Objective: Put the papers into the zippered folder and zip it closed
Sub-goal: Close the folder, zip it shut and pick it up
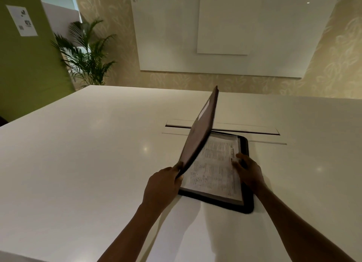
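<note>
A black zippered folder (pixel 247 204) lies open on the white table, its bottom half flat. A stack of printed papers (pixel 215 169) rests inside that half. The dark cover (pixel 199 132) stands raised at a steep angle over the papers' left side. My left hand (pixel 163 183) pinches the cover's near corner, thumb on top. My right hand (pixel 247 171) rests on the right edge of the papers, fingers pressing them down against the folder.
The white table (pixel 98 154) stretches wide on all sides. A long cable slot (pixel 254 131) runs across it just behind the folder. A potted palm (pixel 86 54) and whiteboards (pixel 215 32) stand at the far wall.
</note>
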Demonstrator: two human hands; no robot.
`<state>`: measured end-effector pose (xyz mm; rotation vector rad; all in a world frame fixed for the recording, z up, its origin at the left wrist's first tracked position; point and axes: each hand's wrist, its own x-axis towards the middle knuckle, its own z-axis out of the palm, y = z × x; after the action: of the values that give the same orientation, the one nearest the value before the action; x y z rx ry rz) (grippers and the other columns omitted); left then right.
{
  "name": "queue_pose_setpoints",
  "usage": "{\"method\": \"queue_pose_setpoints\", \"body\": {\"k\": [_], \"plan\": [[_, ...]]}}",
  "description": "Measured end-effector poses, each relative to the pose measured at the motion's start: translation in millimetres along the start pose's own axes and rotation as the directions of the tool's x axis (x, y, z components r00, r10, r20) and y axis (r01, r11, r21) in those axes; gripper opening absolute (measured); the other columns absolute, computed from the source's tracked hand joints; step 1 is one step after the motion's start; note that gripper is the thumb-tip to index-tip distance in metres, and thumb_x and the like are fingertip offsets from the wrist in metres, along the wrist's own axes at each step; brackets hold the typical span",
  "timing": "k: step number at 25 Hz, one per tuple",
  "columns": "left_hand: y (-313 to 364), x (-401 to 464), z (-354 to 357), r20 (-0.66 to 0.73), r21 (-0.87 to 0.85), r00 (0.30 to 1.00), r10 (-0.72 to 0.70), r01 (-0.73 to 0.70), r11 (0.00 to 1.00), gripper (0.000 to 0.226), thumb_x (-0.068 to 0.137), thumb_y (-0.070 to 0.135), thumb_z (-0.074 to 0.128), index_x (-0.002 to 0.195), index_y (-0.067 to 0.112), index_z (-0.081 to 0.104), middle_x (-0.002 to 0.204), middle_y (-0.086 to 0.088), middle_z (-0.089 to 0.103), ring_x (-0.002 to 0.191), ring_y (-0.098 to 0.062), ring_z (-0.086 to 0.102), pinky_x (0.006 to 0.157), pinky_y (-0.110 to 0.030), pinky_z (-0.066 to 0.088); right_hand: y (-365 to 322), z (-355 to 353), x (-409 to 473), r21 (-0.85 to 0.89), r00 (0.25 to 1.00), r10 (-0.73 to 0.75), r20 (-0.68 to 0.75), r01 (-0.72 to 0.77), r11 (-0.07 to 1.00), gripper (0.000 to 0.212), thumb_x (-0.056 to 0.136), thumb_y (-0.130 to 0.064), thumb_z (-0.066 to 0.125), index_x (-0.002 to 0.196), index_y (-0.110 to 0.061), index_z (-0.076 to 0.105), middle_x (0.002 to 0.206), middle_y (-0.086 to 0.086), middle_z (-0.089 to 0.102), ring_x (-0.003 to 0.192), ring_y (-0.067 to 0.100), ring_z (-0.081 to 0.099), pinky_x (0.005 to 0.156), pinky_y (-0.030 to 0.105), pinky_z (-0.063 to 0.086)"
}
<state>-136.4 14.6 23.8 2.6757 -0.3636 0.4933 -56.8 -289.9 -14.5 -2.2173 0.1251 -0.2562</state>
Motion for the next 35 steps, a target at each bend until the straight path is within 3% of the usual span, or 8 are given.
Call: {"method": "queue_pose_setpoints", "body": {"k": [3, 9, 11, 14, 21, 23, 27, 35], "plan": [[16, 1, 6, 0.026, 0.077, 0.999, 0.043, -0.044, 0.996, 0.038, 0.095, 0.04, 0.044, 0.13, 0.028, 0.053, 0.086, 0.004, 0.065, 0.074, -0.017, 0.064, 0.059, -0.025, 0.044, 2, -10, -7, 0.01, 0.999, -0.037, -0.018, 0.037, 0.999, 0.043, 0.095, -0.031, 0.058, 0.133, -0.013, 0.053, 0.122, 0.01, 0.065, 0.09, 0.015, 0.06, 0.071, 0.021, 0.047], [44, 0, 16, 0.049, 0.099, 0.994, 0.095, -0.1, 0.99, 0.026, 0.09, 0.042, 0.045, 0.105, 0.026, 0.061, 0.082, 0.005, 0.066, 0.069, -0.016, 0.063, 0.056, -0.022, 0.037, 10, -33, -20, 0.222, 0.999, -0.021, -0.031, 0.027, 0.975, 0.034, 0.099, -0.038, 0.049, 0.116, -0.016, 0.068, 0.112, 0.007, 0.07, 0.105, 0.024, 0.064, 0.084, 0.034, 0.05], [51, 0, 19, 0.065, 0.1, 0.992, 0.112, -0.118, 0.988, 0.026, 0.089, 0.043, 0.045, 0.099, 0.026, 0.061, 0.081, 0.005, 0.067, 0.067, -0.015, 0.062, 0.056, -0.022, 0.034, 12, -40, -27, 0.312, 1.0, 0.012, -0.019, -0.006, 0.95, 0.041, 0.098, -0.047, 0.045, 0.099, -0.014, 0.071, 0.099, 0.008, 0.072, 0.097, 0.026, 0.066, 0.083, 0.041, 0.055], [55, 0, 25, 0.096, 0.106, 0.99, 0.106, -0.117, 0.987, 0.028, 0.085, 0.046, 0.045, 0.094, 0.027, 0.064, 0.08, 0.005, 0.067, 0.068, -0.014, 0.062, 0.057, -0.022, 0.038, 11, -45, -42, 0.404, 0.997, 0.081, -0.016, -0.068, 0.912, 0.035, 0.1, -0.044, 0.042, 0.086, -0.031, 0.072, 0.087, -0.007, 0.074, 0.09, 0.016, 0.066, 0.072, 0.029, 0.052], [54, -2, 35, 0.107, 0.168, 0.989, 0.105, -0.122, 0.978, 0.035, 0.079, 0.054, 0.049, 0.096, 0.028, 0.065, 0.088, 0.008, 0.068, 0.077, -0.012, 0.065, 0.062, -0.024, 0.044, 8, -50, -75, 0.62, 0.951, 0.304, -0.054, -0.207, 0.757, 0.05, 0.1, -0.053, 0.033, 0.084, -0.034, 0.077, 0.085, -0.002, 0.077, 0.079, 0.015, 0.073, 0.068, 0.031, 0.057], [50, -4, 38, 0.109, 0.167, 0.988, 0.111, -0.128, 0.978, 0.038, 0.08, 0.058, 0.05, 0.099, 0.028, 0.065, 0.09, 0.007, 0.068, 0.08, -0.012, 0.064, 0.063, -0.025, 0.044, 11, -51, -82, 0.617, 0.955, 0.294, -0.047, -0.204, 0.76, 0.046, 0.099, -0.054, 0.034, 0.09, -0.037, 0.076, 0.089, -0.003, 0.077, 0.081, 0.014, 0.074, 0.061, 0.026, 0.057], [42, -9, 40, 0.095, 0.163, 0.99, 0.101, -0.115, 0.98, 0.045, 0.081, 0.066, 0.053, 0.103, 0.028, 0.064, 0.092, 0.008, 0.067, 0.086, -0.011, 0.063, 0.065, -0.026, 0.043, 20, -50, -94, 0.584, 0.981, 0.174, -0.085, -0.092, 0.807, 0.025, 0.1, -0.034, 0.048, 0.11, -0.028, 0.07, 0.104, -0.001, 0.075, 0.098, 0.018, 0.071, 0.084, 0.038, 0.057], [16, -31, 36, -0.007, -0.055, 0.999, 0.045, -0.045, 0.997, 0.04, 0.08, 0.05, 0.069, 0.117, 0.035, 0.065, 0.099, 0.018, 0.07, 0.091, -0.005, 0.065, 0.071, -0.021, 0.045, 9, -31, -116, 0.121, 0.929, 0.144, -0.342, -0.108, 0.987, 0.032, 0.095, -0.023, 0.056, 0.125, -0.014, 0.058, 0.11, 0.004, 0.068, 0.099, 0.021, 0.063, 0.082, 0.03, 0.048]]}}
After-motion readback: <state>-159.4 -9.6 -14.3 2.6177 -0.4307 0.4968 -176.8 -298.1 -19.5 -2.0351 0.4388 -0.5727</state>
